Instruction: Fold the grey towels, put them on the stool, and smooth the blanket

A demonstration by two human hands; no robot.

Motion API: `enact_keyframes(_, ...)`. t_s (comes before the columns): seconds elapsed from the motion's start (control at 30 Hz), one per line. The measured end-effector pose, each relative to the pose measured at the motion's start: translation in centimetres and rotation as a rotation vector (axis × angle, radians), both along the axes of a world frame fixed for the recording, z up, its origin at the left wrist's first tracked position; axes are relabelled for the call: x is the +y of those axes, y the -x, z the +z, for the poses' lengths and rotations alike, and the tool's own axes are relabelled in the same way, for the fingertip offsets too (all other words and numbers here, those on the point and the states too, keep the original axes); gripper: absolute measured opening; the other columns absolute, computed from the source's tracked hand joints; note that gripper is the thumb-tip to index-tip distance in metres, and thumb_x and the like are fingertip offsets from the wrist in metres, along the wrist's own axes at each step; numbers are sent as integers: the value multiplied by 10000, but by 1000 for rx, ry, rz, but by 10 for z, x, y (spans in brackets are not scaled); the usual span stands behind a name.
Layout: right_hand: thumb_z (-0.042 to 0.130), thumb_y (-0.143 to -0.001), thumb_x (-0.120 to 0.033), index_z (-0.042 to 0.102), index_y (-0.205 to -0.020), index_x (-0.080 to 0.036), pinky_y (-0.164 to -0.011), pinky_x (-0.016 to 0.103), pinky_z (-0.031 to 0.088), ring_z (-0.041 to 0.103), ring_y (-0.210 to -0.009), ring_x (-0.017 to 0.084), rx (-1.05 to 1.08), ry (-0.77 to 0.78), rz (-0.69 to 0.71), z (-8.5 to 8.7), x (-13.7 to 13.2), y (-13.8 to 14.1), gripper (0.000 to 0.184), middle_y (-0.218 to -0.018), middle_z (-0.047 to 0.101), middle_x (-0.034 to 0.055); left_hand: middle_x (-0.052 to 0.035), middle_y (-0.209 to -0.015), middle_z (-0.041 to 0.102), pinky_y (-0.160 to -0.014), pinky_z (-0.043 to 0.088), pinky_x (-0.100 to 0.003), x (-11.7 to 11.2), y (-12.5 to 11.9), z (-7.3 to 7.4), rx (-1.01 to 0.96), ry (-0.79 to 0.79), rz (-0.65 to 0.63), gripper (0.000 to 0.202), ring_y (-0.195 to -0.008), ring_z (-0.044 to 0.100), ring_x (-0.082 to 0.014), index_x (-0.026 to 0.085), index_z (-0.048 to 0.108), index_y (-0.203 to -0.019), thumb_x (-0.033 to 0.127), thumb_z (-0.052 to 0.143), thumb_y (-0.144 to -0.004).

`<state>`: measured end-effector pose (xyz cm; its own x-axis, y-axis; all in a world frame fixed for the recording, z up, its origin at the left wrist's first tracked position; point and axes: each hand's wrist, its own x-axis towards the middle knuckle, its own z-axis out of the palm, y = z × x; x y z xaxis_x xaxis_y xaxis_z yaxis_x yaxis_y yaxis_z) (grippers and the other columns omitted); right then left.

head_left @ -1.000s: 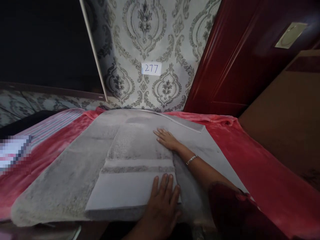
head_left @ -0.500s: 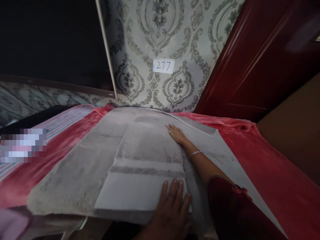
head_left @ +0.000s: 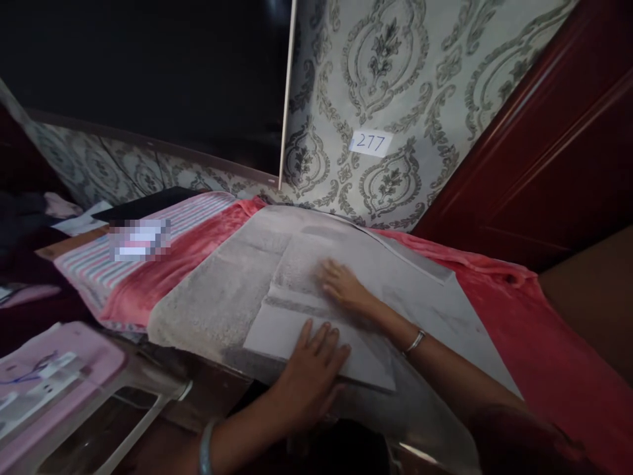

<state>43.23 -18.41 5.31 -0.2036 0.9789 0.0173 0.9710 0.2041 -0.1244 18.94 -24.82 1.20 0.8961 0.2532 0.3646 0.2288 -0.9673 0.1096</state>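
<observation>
A flat grey-and-white panel [head_left: 277, 330] lies on a larger grey sheet [head_left: 208, 290]. It has a white strip near me and a mottled grey part farther off. My left hand [head_left: 316, 363] rests on the white near strip with fingers spread, close to the panel's front edge. Over the mottled grey part, my right hand [head_left: 346, 284] is laid flat and holds nothing. Motion blurs its fingers. A bracelet shows on each wrist.
Beneath the sheet spreads a red plush cloth [head_left: 514, 336]. On the left are a striped cloth [head_left: 198, 214] and a pink stool [head_left: 93, 343] carrying a white power strip [head_left: 44, 389]. A dark screen [head_left: 163, 79] and a red door [head_left: 539, 152] stand behind.
My view has swung left, bringing the pink stool into sight. My right hand has moved nearer over the mottled grey part, closer to my left hand, which stays on the white strip.
</observation>
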Motion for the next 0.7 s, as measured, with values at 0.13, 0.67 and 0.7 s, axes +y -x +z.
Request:
enact_keyframes(0.13,339,-1074,-468,326,-1601,-375,-1246,581,102,100,-1571,269,-25,40,217,-6,8,41,535,-1692,214,-3,-130,-1603,424,-1241,151,-634,6,14,-20,-64,-96,97,690,-1511,308,-377,212,455,-1502,288,679,-855)
enact_keyframes(0.67,314,-1067,-528,318,-1612,-356,-1213,510,283,306,-1512,299,-11,12,-190,-19,144,-26,572,-1671,285,30,-178,-1623,371,-1245,85,-623,11,2,-56,-349,-209,55,619,-1535,223,-422,158,569,-1400,398,657,-837)
enact_keyframes(0.7,309,-1066,-532,326,-1609,-361,-1210,508,292,316,-1507,298,-12,-1,-186,-21,144,-27,570,-1667,297,28,-179,-1622,372,-1246,86,-621,11,2,-57,-356,-211,50,619,-1533,229,-422,157,567,-1405,415,651,-848)
